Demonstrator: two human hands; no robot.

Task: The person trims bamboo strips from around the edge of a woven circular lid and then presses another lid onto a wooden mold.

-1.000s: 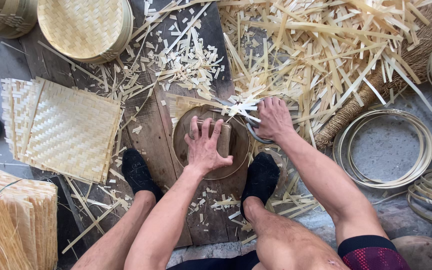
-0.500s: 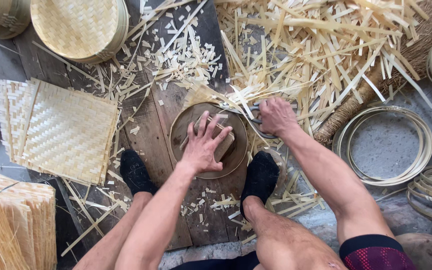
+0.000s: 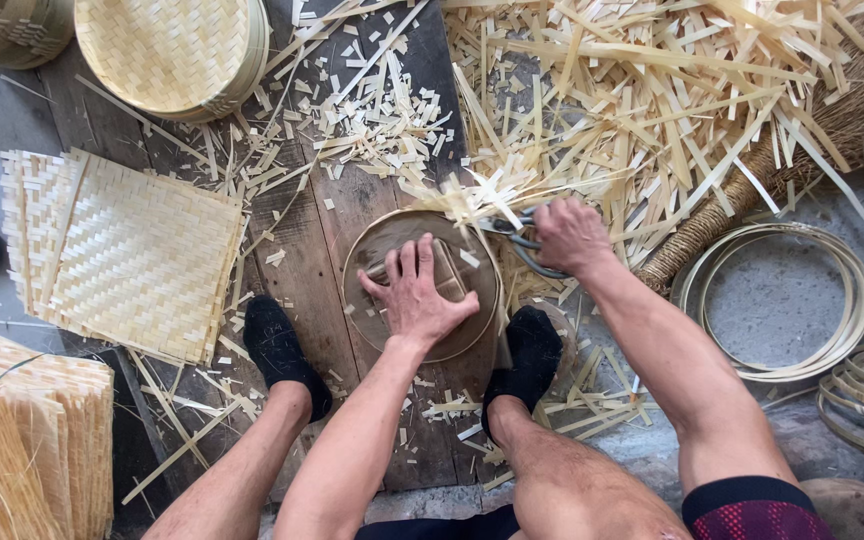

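Head view — bamboo offcuts (image 3: pixel 652 110) around round tray (image 3: pixel 377 250), woven mats (image 3: pixel 132 255) beside.

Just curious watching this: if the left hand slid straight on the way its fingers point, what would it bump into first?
The left hand lies flat inside the round bamboo tray, fingers pointing away from the body. Sliding on, it would probably meet the tray's far rim first, then the pile of trimmed bamboo strips beyond.

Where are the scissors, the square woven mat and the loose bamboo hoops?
scissors (image 3: pixel 524 238), head view, on the metal handle loops.
square woven mat (image 3: pixel 132 260), head view, on its middle.
loose bamboo hoops (image 3: pixel 847 330), head view, on the right rim.
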